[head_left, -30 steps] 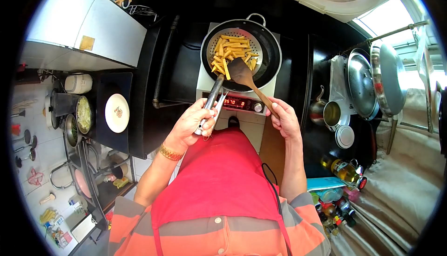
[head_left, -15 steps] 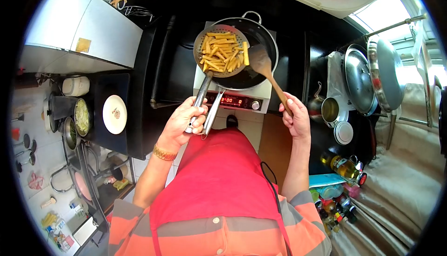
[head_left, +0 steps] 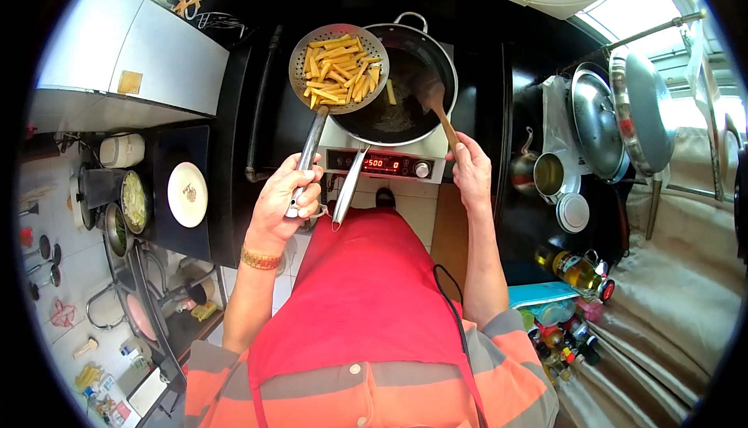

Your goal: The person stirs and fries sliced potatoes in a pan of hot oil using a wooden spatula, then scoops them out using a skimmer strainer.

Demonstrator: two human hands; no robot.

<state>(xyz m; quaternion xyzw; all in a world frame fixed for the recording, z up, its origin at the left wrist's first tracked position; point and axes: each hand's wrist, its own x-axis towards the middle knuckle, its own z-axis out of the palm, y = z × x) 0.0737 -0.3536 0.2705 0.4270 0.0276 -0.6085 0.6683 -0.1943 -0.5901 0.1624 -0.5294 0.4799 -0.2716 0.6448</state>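
Observation:
My left hand (head_left: 290,194) is closed round the handle of a perforated metal skimmer (head_left: 313,141). Fried potato sticks (head_left: 340,70) are heaped in its bowl, which is raised over the left side of a dark wok (head_left: 446,77). My right hand (head_left: 470,165) grips a wooden spatula (head_left: 448,126), its blade blurred inside the wok's right part. One loose potato stick (head_left: 391,92) lies in the wok, in what looks like oil. The wok's metal handle (head_left: 351,186) points toward me.
The wok stands on a cooktop with a red display (head_left: 383,164). At the left are an oval plate (head_left: 188,194) and a bowl of shredded greens (head_left: 135,202). On the right stand a small metal pot (head_left: 548,175), a lidded pan (head_left: 598,120) and an oil bottle (head_left: 578,271).
The skimmer has moved left with the potato sticks, uncovering more of the wok. One stick now lies in the wok. My right hand and the spatula have shifted slightly left and up.

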